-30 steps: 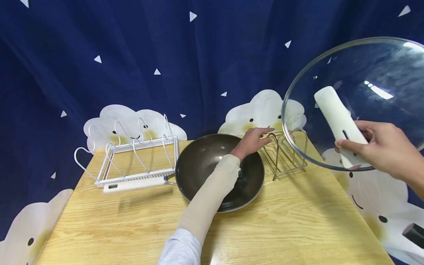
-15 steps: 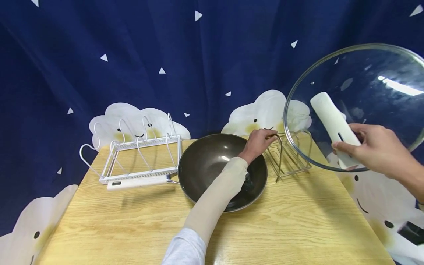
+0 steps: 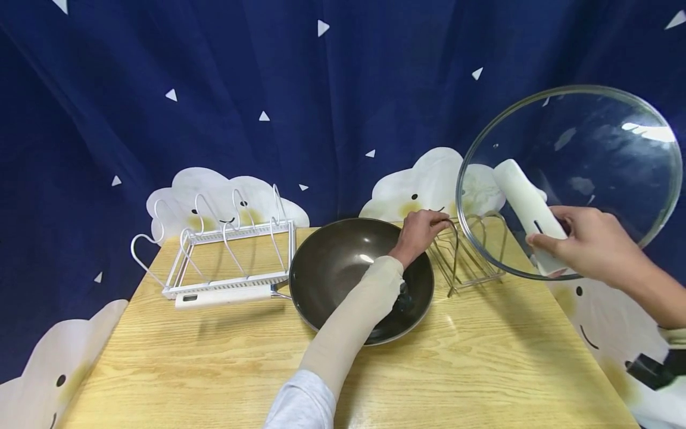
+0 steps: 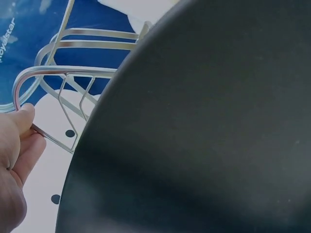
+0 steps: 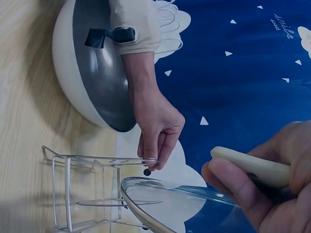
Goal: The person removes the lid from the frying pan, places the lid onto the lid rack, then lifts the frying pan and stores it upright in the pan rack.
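Note:
In the head view my left hand (image 3: 418,235) reaches across the wok (image 3: 334,268) and pinches the top bend of a small metal wire rack (image 4: 87,71). The left wrist view shows thumb and fingers on that wire. My right hand (image 3: 595,241) grips the white handle (image 3: 527,205) of a large clear glass lid (image 3: 605,137), raised and tilted at the right. In the head view the lid's lower left rim overlaps the rack; the right wrist view shows the rim close by the rack, and whether they touch I cannot tell.
The dark wok sits mid-table with its white handle (image 3: 230,296) pointing left. Behind that handle stands a white rack (image 3: 225,281) with several upright loops. A blue curtain (image 3: 214,71) with clouds hangs behind the wooden table (image 3: 214,369).
My left hand's fingers have gone from stretched out over the wire rack to pinching its top wire. My right hand has lowered the lid slightly and brought it left towards the rack.

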Available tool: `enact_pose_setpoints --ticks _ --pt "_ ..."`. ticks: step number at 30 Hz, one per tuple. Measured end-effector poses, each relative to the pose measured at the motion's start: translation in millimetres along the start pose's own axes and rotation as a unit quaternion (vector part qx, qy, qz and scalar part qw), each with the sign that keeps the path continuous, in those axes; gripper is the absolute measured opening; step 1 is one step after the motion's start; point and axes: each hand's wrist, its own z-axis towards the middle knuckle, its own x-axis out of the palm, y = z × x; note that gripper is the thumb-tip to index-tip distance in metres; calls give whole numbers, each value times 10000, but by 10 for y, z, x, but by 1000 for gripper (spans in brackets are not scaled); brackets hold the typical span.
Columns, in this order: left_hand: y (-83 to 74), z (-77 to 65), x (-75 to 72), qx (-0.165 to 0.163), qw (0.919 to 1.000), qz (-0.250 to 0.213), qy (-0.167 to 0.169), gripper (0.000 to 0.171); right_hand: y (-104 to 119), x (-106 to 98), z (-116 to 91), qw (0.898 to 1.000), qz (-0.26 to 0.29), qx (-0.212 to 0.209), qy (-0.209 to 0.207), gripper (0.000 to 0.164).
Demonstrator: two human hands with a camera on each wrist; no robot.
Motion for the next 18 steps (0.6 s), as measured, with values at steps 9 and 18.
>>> enact_pose_setpoints --ticks 9,18 --pt "11 -5 9 83 9999 0 -76 24 -53 78 36 9998 52 -148 153 50" --pt "12 -9 10 -71 9999 -91 -86 24 -93 180 114 9987 71 -484 134 44"
